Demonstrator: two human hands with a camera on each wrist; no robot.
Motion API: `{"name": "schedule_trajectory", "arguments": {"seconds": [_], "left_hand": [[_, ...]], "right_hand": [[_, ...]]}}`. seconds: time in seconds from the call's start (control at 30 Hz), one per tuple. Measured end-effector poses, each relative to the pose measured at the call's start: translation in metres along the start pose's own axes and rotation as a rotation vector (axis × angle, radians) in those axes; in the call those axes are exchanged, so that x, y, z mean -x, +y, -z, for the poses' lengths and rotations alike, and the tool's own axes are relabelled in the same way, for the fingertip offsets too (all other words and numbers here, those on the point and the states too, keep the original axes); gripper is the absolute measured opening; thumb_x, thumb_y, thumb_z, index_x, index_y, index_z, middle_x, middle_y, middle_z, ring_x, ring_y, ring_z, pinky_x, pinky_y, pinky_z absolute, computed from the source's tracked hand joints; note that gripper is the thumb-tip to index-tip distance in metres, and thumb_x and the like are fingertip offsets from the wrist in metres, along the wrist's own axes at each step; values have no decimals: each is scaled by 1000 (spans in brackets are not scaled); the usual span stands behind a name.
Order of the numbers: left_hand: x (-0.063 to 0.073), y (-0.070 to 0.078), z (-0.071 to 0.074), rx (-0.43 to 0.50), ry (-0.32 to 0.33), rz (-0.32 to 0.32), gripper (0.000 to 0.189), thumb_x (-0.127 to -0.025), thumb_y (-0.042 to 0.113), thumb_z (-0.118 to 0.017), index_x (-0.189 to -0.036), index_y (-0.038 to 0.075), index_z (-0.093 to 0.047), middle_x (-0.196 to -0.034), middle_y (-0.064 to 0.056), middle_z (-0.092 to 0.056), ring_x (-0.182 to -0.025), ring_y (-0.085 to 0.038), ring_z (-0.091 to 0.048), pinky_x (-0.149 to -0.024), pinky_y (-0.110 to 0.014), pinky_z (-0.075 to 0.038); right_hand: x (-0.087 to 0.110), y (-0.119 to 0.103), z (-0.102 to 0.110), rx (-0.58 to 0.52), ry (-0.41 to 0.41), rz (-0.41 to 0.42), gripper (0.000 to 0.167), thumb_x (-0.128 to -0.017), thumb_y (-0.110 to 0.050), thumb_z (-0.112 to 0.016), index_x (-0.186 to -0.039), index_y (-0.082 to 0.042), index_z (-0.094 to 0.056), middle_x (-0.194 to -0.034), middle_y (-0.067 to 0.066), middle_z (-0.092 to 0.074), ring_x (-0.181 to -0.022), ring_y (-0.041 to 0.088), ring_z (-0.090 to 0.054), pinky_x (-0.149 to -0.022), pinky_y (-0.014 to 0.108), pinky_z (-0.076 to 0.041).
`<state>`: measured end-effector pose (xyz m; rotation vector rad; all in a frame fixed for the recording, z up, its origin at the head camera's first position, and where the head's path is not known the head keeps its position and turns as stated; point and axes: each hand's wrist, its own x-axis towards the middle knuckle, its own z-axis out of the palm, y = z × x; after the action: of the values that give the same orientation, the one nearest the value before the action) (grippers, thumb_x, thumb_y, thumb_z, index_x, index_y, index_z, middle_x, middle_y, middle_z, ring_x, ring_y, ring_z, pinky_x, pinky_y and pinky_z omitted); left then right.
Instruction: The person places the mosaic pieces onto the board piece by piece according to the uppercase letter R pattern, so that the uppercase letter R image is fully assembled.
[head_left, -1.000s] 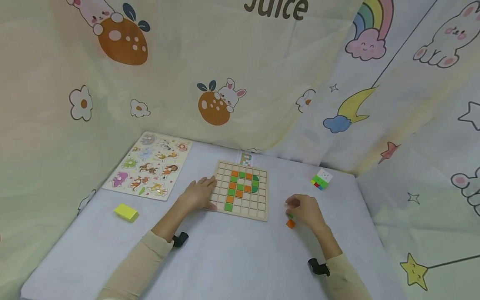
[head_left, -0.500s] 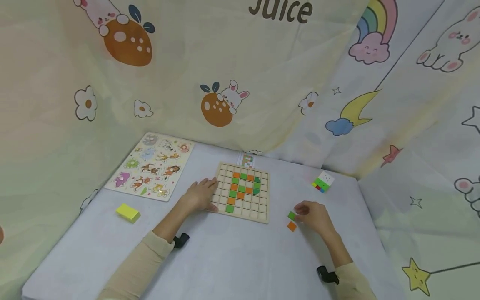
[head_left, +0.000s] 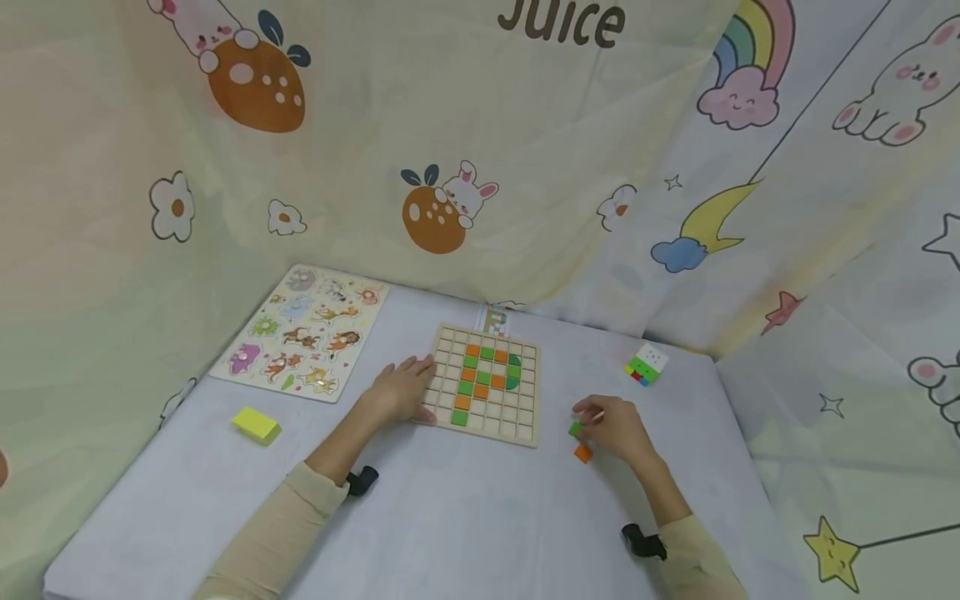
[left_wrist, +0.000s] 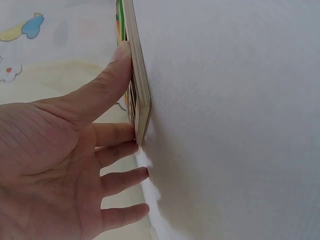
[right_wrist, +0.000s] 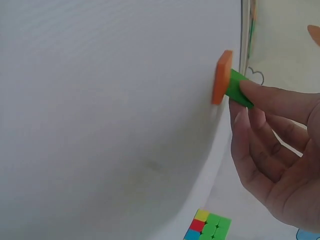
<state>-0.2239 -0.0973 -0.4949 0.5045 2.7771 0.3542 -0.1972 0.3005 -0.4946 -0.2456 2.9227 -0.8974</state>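
A wooden grid board [head_left: 517, 417] lies mid-table, with orange and green tiles set in its cells in a P shape. My left hand [head_left: 401, 390] rests at the board's left edge. In the left wrist view its thumb touches the board's face near a corner, the other fingers stretched out past the edge. Right of the board, my right hand [head_left: 617, 427] pinches a green square tile [right_wrist: 237, 89] between thumb and fingers. An orange square tile [head_left: 582, 452] lies on the table just in front of it; in the right wrist view this orange tile [right_wrist: 222, 77] overlaps the green one.
An animal peg puzzle [head_left: 300, 333] lies at the back left, with a yellow block [head_left: 256, 426] nearer. A colourful puzzle cube [head_left: 646, 364] sits back right. Behind the board is a small pattern card [head_left: 496, 321]. A printed cloth hangs behind the table [head_left: 480, 525].
My right hand first drew back to the right of the green tile, then came left again and took hold of it. The left hand keeps its place at the board.
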Motion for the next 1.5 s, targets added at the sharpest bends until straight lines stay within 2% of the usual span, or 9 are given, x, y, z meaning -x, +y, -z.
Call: {"name": "schedule_trajectory", "arguments": {"seconds": [0.23, 0.4, 0.67, 0.93, 1.2, 1.5], "left_hand": [[0, 1, -1, 0, 3, -2, 107, -80, 45, -87, -161, -2, -33, -170, -18, -26, -157, -42, -23, -124, -65, -23], [0, 1, -1, 0, 5, -6, 107, -80, 45, -87, -160, -3, -34, -170, -18, -27, -156, -42, -23, -124, -65, -23], [1, 2, 0, -10, 2, -2, 106, -81, 45, -86, -161, -2, -34, -170, -18, -26, -157, -42, -23, -124, -64, -23], [-1, 0, -1, -6, 3, 0, 106, -81, 44, -87, -161, -2, -34, -170, -18, -26, -157, -42, -23, -124, -64, -23], [-3, 1, -2, -1, -1, 0, 107, -80, 44, -88, -161, -2, -34, -170, -18, -27, -156, -42, -23, -124, -65, -23], [-2, 2, -2, -3, -6, 6, 108, -81, 44, -88, -161, -2, -33, -170, -18, -26, -156, -42, -23, -124, -65, -24]], "right_hand": [[-12, -18, -3, -49, 11, 55, 30, -79, -5, -89, -107, -7, -79, -83, 0, -73, -79, 18, -70, -70, 34, -58], [-23, -33, -9, -90, -10, 94, 32, -79, -9, -91, -108, -7, -79, -81, -1, -72, -74, 15, -68, -68, 31, -55], [-38, -54, -25, -164, -36, 134, 28, -80, -9, -90, -106, -8, -79, -82, -1, -73, -75, 17, -68, -64, 33, -54], [-50, -73, -41, -164, -67, 174, 25, -82, -11, -90, -105, -8, -80, -82, -2, -74, -74, 14, -68, -67, 32, -56], [-58, -82, -59, -180, -108, 160, 24, -82, -8, -90, -104, -7, -80, -81, -1, -72, -73, 13, -67, -65, 28, -57], [-61, -83, -70, -144, -101, 188, 18, -83, -7, -88, -99, -11, -80, -82, -4, -73, -74, 11, -68, -68, 29, -59]]}}
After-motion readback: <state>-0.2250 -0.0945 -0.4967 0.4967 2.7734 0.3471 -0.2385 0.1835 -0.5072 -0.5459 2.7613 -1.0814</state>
